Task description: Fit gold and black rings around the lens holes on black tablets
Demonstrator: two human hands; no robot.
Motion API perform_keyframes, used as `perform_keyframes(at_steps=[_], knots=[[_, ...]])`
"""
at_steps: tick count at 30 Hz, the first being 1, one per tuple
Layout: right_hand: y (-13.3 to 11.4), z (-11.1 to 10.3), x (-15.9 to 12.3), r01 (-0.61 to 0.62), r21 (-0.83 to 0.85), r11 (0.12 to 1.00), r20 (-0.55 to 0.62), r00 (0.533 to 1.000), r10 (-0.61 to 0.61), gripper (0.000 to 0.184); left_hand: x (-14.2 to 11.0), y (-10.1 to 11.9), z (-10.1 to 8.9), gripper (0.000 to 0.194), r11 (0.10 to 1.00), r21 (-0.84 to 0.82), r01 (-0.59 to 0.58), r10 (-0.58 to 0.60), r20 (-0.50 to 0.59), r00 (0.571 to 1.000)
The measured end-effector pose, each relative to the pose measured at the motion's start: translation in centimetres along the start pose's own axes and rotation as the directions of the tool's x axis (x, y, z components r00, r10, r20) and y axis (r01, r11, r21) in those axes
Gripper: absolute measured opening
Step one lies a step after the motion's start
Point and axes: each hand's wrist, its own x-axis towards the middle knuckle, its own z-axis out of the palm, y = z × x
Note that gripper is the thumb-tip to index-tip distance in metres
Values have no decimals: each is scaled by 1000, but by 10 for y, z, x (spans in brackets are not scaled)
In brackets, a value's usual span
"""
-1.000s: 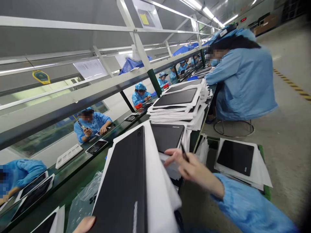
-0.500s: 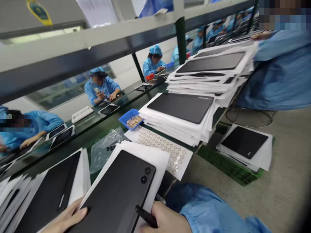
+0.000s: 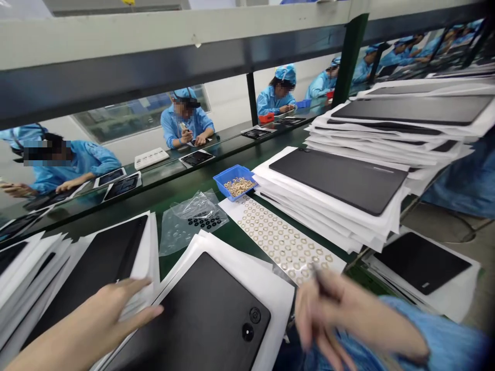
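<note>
In front of me a black tablet back cover (image 3: 201,309) with two round camera rings lies on white sheets (image 3: 228,257). My left hand (image 3: 108,314) is open at its left edge, thumb out over the cover and fingers apart toward the neighbouring stack. My right hand (image 3: 340,309), blurred, is raised to the right of the cover, closed on a slim black pen-like tool (image 3: 319,278). The tool's tip is smeared, near the lower end of a white sheet of ring stickers (image 3: 282,237); touching or apart, I cannot tell.
A blue tray (image 3: 234,183) holds small rings. Beside it lies a clear plastic bag (image 3: 193,221) with black rings. Stacks of covers between paper rise at left (image 3: 93,268) and right (image 3: 340,175). Co-workers (image 3: 187,121) sit across the line, below a low beam (image 3: 174,62).
My right hand has lifted off the cover's right edge and moved right and up with the tool. My left hand's fingers have risen from the edge. The view has turned right.
</note>
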Motion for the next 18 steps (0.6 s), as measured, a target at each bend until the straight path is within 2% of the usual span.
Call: perform_keyframes(at_steps=[1, 2, 3, 4, 6, 7, 9, 11, 14, 18], knots=[[-1, -12, 12, -42, 62, 997, -42, 998, 45, 59, 3, 19, -2, 61, 987, 55, -149, 146, 56, 988], [-1, -22, 28, -78, 86, 993, -117, 989, 88, 60, 6, 39, -1, 59, 954, 74, -292, 283, 108, 953], [1, -30, 48, -97, 95, 991, -194, 974, 114, 60, 10, 58, 1, 57, 900, 74, -429, 418, 132, 899], [4, -35, 69, -139, 107, 984, -208, 965, 159, 60, 13, 73, 6, 56, 840, 73, -538, 521, 167, 837], [18, -37, 113, -164, 126, 978, -240, 952, 191, 51, 18, 93, 17, 57, 754, 77, -652, 627, 209, 750], [28, -36, 132, -154, 121, 981, -242, 954, 180, 45, 20, 97, 22, 59, 732, 75, -677, 647, 234, 726], [51, -30, 161, -119, 95, 988, -268, 953, 140, 34, 22, 97, 29, 63, 718, 64, -693, 656, 270, 705], [73, -24, 176, -91, 54, 994, -311, 945, 103, 29, 22, 93, 31, 64, 711, 50, -702, 665, 277, 693], [95, -20, 178, -69, -40, 997, -390, 920, 48, 27, 23, 90, 29, 62, 700, 40, -713, 677, 279, 681], [97, -19, 172, -60, -168, 984, -433, 901, -19, 27, 25, 92, 29, 61, 693, 33, -720, 690, 259, 676]])
